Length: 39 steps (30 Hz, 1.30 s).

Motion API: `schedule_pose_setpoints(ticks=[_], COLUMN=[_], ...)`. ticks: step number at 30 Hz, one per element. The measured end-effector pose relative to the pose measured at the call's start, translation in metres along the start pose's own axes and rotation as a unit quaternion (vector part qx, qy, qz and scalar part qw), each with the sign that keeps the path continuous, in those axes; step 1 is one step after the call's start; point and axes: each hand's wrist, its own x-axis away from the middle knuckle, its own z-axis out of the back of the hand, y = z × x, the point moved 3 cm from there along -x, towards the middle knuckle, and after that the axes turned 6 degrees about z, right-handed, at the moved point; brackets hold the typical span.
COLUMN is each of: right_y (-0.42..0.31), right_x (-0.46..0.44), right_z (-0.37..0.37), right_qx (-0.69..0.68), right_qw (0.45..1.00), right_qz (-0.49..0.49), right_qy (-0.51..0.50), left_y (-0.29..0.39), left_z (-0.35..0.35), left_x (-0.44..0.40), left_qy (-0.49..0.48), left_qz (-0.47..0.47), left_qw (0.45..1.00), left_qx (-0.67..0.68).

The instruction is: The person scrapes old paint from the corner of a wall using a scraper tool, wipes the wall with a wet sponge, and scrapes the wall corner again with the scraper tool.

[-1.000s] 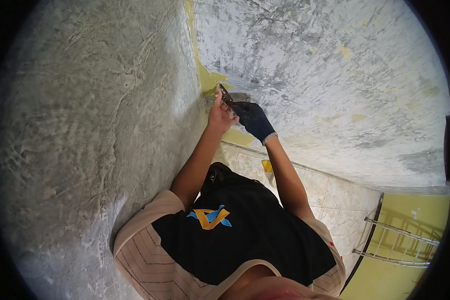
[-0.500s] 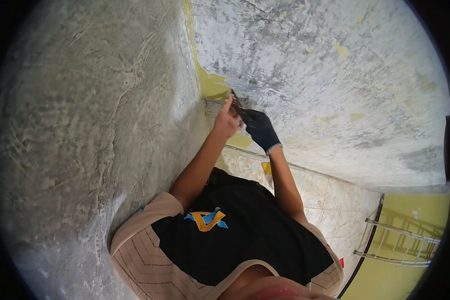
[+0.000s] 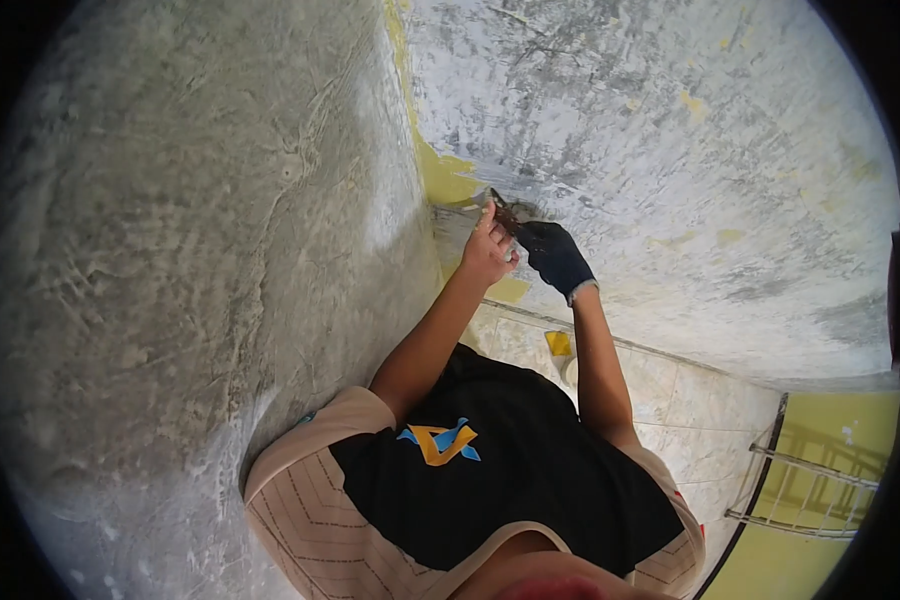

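My right hand (image 3: 555, 258), in a dark knitted glove, is closed around the handle end of a scraper (image 3: 507, 212) with a thin, dark, stained blade. The blade points up and to the left, near the wall corner. My left hand (image 3: 491, 248) is bare and sits right beside the blade, fingers apart, with one fingertip at the blade's edge. Behind both hands is a grey, patchy wall (image 3: 650, 140). A patch of yellow-green paint (image 3: 448, 178) shows on it just left of the blade tip.
A rough grey wall (image 3: 170, 250) stands close along my left side. On the pale tiled floor (image 3: 660, 385) lies a small yellow object (image 3: 558, 343). A ladder (image 3: 815, 490) leans near a yellow-green wall (image 3: 770, 565) at the lower right.
The whole view has shifted slightly, so hands and walls appear farther right. My left fingers look more spread beside the blade; the scraper stays in my right hand.
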Motion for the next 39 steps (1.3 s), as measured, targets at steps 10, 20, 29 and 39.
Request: schedule_pose_setpoints(ticks=[10, 20, 29, 39], right_y=[-0.015, -0.041, -0.056, -0.045], right_x=[-0.010, -0.009, -0.021, -0.027], right_z=[0.012, 0.026, 0.019, 0.016], right_qx=[-0.118, -0.144, -0.003, -0.025], right_qw=[0.960, 0.934, 0.956, 0.960], right_qz=[-0.250, -0.323, -0.291, -0.279], right_qy=[-0.037, 0.051, 0.033, 0.028], left_y=[-0.006, -0.013, -0.009, -0.003], left_z=[-0.001, -0.002, 0.003, -0.007], left_x=[-0.019, -0.030, -0.041, -0.023], left_qy=[0.003, -0.144, -0.128, -0.109], left_qz=[-0.001, -0.045, -0.111, -0.105], left_qw=[0.999, 0.983, 0.979, 0.979], left_qx=[0.053, 0.109, 0.114, 0.135])
